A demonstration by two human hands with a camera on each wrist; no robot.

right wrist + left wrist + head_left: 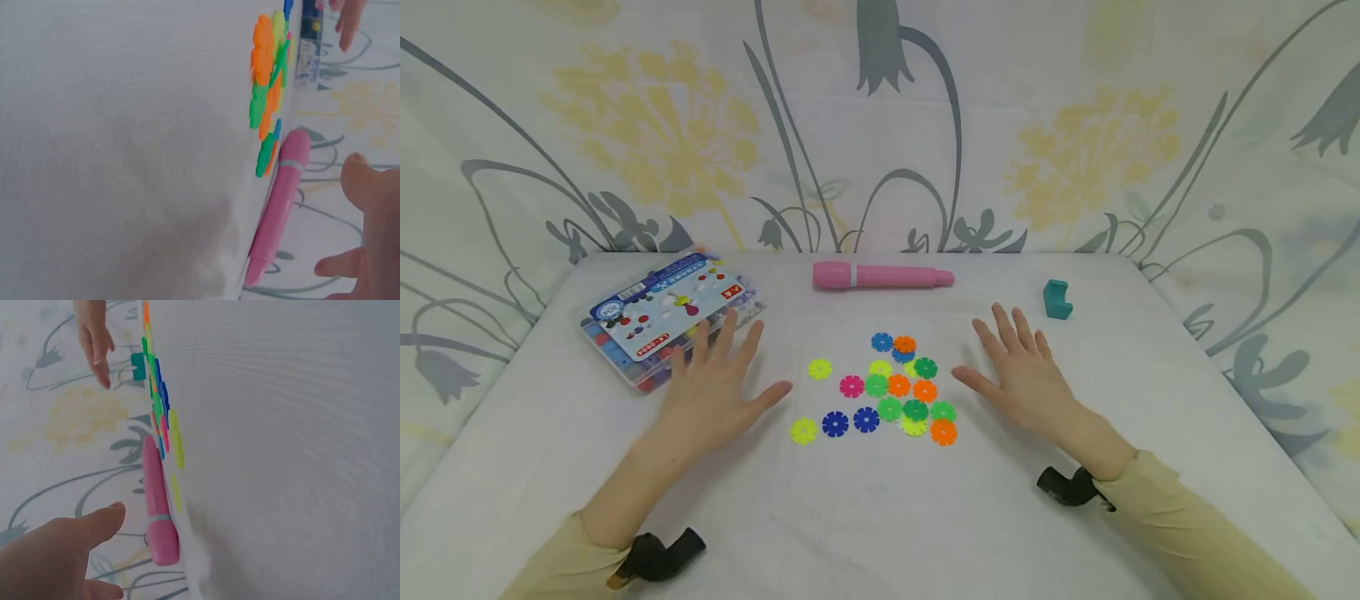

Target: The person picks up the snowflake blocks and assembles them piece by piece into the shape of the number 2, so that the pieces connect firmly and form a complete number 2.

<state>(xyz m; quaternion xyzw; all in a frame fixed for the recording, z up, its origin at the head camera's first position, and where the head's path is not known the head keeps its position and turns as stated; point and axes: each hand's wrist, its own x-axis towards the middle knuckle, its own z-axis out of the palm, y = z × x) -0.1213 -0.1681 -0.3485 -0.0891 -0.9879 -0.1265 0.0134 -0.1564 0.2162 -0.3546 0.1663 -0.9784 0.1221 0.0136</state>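
Note:
Both hands hover with fingers spread on either side of a scatter of flat, notched plastic discs (877, 386) in yellow, green, orange, blue and pink. My left hand (711, 396) is left of the discs, its fingertips overlapping the near edge of a clear plastic case (673, 312) in the head view. To the right of the discs is my right hand (1026, 379), palm down and holding nothing. Some discs overlap each other, while a yellow disc (803, 431) lies apart at the near left. In the left wrist view the left thumb (103, 525) sticks out, touching nothing.
A pink toy microphone (883, 276) lies crosswise behind the discs. Farther right stands a small teal block (1057, 299) with a notch. The white-covered table (850, 517) ends at a flower-patterned cloth (880, 125) at the back and sides.

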